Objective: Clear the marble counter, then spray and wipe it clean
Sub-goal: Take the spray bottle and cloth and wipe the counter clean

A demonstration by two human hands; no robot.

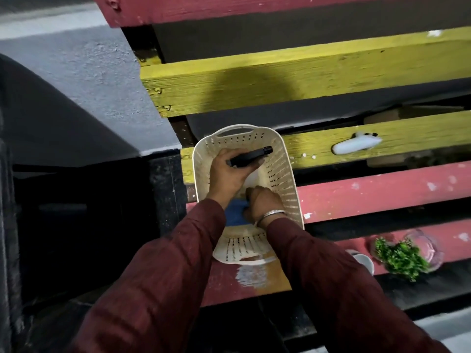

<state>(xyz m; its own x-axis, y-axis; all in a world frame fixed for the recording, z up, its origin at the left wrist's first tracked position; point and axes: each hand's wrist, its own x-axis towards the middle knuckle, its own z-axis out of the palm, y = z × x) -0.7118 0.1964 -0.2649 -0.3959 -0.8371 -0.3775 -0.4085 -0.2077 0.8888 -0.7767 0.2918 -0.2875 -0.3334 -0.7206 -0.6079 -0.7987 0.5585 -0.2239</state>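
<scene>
A cream perforated plastic basket rests on red and yellow painted wooden slats. Inside it, my left hand grips the black head of a spray bottle, whose pale body is mostly hidden under the hand. My right hand, with a metal bangle on the wrist, has its fingers curled on a blue cloth in the near half of the basket. Both arms wear dark red sleeves. No marble counter is in view.
A white object lies on a yellow slat to the right. On the near red slat side stand a glass dish of green herbs and a small white cup. Dark gaps separate the slats. Grey wall and shadow fill the left.
</scene>
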